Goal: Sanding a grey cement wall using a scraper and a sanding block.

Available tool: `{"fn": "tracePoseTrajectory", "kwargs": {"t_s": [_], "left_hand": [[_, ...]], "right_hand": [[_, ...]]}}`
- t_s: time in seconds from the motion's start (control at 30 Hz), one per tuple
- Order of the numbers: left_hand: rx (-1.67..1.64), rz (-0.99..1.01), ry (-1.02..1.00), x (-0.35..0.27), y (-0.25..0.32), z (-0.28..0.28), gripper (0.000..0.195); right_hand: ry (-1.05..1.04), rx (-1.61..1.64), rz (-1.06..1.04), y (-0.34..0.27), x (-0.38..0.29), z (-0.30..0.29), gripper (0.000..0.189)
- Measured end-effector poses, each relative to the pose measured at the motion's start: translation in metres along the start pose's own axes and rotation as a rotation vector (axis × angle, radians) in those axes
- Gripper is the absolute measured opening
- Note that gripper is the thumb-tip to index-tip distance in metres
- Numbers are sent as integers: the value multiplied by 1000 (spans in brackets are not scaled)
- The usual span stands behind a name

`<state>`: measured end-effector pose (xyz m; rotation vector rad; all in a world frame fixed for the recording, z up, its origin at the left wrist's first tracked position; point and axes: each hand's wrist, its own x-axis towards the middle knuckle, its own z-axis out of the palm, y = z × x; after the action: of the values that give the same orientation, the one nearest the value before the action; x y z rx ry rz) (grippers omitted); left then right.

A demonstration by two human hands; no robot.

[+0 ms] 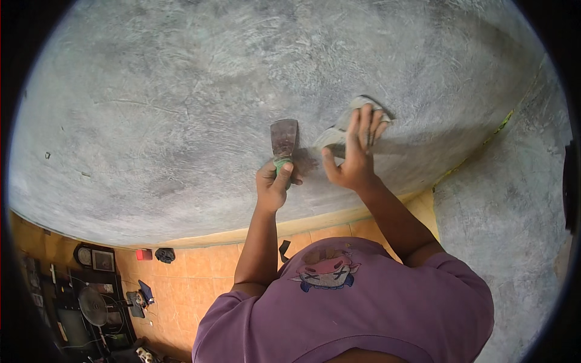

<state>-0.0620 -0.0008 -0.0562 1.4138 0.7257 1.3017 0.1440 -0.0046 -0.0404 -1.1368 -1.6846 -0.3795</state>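
A grey, mottled wall (204, 90) with swirling trowel-like marks stands before me. My left hand (275, 181) grips the green handle of a putty knife (284, 138), its dark, worn blade pointing up the picture beside the wall. To the right, my right hand (358, 154) presses a pale grey, folded cloth or sheet (338, 136) against the wall, with the fingers spread over it and the thumb apart. Part of that piece lies hidden behind the fingers, and its material cannot be told for certain.
Orange floor tiles (195, 272) run below the wall. At lower left are a standing fan (93, 306), a red box (144, 255), a black bundle (164, 255) and dark shelving. A second grey wall (494, 236) meets the first at a corner on the right.
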Motion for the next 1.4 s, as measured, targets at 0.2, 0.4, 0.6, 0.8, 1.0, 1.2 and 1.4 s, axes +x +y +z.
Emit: {"fn": "tracePoseTrajectory", "kwargs": {"t_s": [0.2, 0.4, 0.6, 0.8, 1.0, 1.2, 1.4], "left_hand": [[-40, -24, -31, -2, -2, 4, 25], [-35, 10, 32, 0, -5, 3, 26], [-24, 11, 26, 0, -5, 7, 26], [70, 53, 49, 0, -9, 5, 30], [64, 64, 13, -1, -13, 3, 29], [28, 52, 31, -3, -9, 8, 28], [49, 44, 57, -2, -10, 6, 30]], "right_hand": [[-28, -44, 20, 18, -56, 22, 82], [47, 14, 107, 9, -16, 15, 85], [-183, -114, -19, 20, -67, 27, 86], [8, -15, 86, 10, -28, 17, 86], [-169, -53, 0, 19, -76, 40, 90], [39, 30, 104, 14, -44, 23, 82], [-234, 27, 2, 6, -71, 41, 87]]}}
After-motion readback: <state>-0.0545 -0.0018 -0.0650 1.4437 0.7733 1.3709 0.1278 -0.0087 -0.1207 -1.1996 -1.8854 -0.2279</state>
